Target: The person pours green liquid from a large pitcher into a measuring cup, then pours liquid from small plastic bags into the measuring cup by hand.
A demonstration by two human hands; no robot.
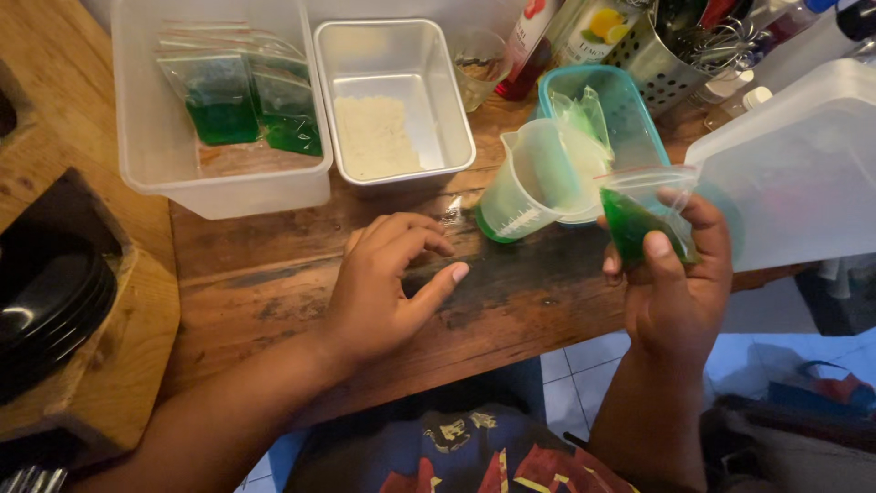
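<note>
Fingers [659, 248] around green-filled bag [643, 219]

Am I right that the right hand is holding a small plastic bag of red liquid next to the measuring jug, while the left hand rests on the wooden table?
Not quite: the liquid in the small plastic bag is green, not red, as the head view shows. The rest holds: the right hand holds it next to the measuring jug, and the left hand rests on the wooden table.

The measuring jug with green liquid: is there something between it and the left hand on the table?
Nothing visible. Only bare wooden table lies between the left hand and the measuring jug. The right hand holds a small bag of green liquid beside the jug.
</note>
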